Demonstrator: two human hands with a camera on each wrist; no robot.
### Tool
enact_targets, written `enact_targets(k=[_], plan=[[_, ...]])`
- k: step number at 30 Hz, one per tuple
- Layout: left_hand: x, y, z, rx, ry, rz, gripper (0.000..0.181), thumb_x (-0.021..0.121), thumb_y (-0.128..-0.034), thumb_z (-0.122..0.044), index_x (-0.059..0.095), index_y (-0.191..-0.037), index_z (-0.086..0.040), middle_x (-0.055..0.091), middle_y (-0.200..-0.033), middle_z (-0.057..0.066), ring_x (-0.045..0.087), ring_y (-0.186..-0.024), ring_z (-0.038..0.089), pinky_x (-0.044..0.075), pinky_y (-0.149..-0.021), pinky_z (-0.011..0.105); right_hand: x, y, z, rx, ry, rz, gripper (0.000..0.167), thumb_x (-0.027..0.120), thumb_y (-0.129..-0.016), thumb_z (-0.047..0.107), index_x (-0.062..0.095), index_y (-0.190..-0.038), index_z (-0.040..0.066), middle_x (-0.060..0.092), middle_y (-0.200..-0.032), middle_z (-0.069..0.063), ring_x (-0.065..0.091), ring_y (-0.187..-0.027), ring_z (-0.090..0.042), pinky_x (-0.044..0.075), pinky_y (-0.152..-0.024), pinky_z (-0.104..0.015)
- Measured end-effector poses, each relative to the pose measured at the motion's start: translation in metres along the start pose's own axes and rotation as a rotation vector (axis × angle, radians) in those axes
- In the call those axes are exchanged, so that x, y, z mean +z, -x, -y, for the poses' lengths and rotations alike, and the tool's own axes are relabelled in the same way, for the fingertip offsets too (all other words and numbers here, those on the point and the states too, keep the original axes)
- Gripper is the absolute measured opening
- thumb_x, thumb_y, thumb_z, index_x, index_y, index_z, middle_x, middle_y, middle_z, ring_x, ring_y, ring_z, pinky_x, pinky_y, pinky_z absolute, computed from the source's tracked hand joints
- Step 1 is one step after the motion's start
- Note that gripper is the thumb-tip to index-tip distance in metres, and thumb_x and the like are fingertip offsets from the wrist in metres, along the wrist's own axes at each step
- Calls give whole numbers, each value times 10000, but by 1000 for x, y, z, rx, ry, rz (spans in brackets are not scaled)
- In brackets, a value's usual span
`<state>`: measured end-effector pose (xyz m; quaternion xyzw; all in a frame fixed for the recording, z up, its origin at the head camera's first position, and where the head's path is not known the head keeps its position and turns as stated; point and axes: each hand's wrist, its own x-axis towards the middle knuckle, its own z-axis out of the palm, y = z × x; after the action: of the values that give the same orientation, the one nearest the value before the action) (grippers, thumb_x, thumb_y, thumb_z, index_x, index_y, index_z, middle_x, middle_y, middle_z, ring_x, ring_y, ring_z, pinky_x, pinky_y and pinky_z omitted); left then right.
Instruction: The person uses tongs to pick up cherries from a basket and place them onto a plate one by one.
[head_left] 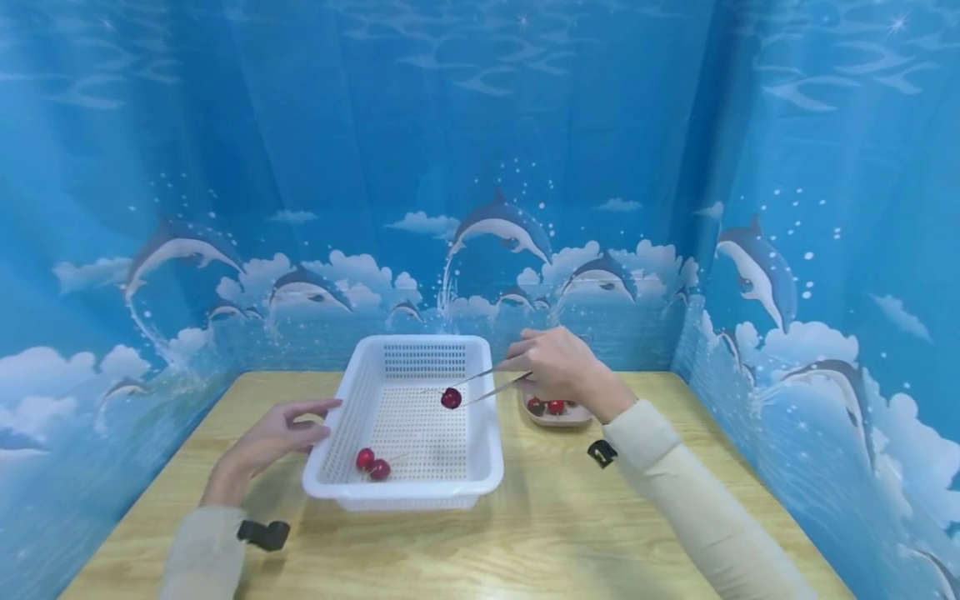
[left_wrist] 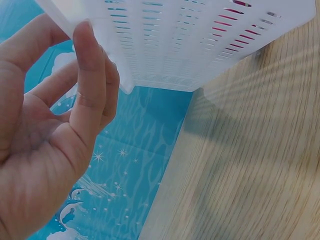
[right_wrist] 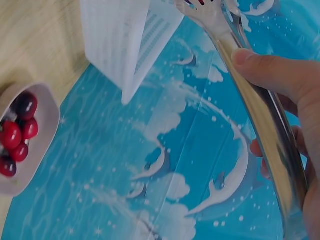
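Observation:
My right hand (head_left: 558,367) grips metal tongs (right_wrist: 262,120), whose tips hold a dark red cherry (head_left: 451,398) above the right part of a white perforated basket (head_left: 403,493). Two red cherries (head_left: 379,470) lie at the basket's near left. My left hand (head_left: 277,433) pinches the basket's left rim; in the left wrist view the thumb and fingers (left_wrist: 87,50) meet at that rim. Under my right hand, partly hidden by it, is a small bowl (right_wrist: 46,107) with several cherries (right_wrist: 11,135).
A wooden table (head_left: 420,550) carries the basket and the bowl, which stands close to the basket's right side. Blue curtains (head_left: 450,125) with dolphins and clouds hang behind the table and at both sides. Each wrist wears a black strap piece.

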<state>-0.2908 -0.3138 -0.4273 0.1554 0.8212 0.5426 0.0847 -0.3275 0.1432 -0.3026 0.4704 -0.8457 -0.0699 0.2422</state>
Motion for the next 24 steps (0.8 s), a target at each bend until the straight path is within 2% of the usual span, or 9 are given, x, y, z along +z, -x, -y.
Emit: enact_targets(k=[9, 17, 20, 24], plan=[[-1, 0, 0, 16, 10, 4, 627, 664, -1005, -195, 418, -1542, 17, 458, -1519, 362, 718, -1079, 46, 633, -893, 342, -7, 26, -20, 15, 51, -55, 276, 846, -852, 326, 811, -1124, 293, 807, -1063, 56, 662, -835, -125, 433, -508, -156], [0, 0, 1, 1, -2, -1, 635, 673, -1002, -211, 420, -1539, 15, 474, -1509, 354, 721, -1068, 60, 633, -894, 352, -10, 42, -35, 18, 35, -140, 294, 878, -815, 352, 822, -1091, 267, 812, -1026, 49, 616, -746, -132, 336, -469, -168], [-1, 0, 1, -13, -1, -4, 635, 679, -999, -228, 433, -1539, -4, 496, -1497, 342, 723, -1061, 72, 632, -896, 350, -11, 48, -39, 16, 43, -160, 294, 878, -814, 359, 824, -1085, 257, 814, -1033, 32, 648, -770, -159, 363, -460, -190], [-1, -1, 2, -19, -4, -5, 632, 682, -997, -229, 439, -1540, -14, 505, -1488, 338, 724, -1059, 80, 630, -900, 352, -11, 58, -44, 53, 69, -128, 289, 868, -830, 327, 819, -1107, 260, 812, -1075, 13, 732, -903, -225, 460, -475, -234]])
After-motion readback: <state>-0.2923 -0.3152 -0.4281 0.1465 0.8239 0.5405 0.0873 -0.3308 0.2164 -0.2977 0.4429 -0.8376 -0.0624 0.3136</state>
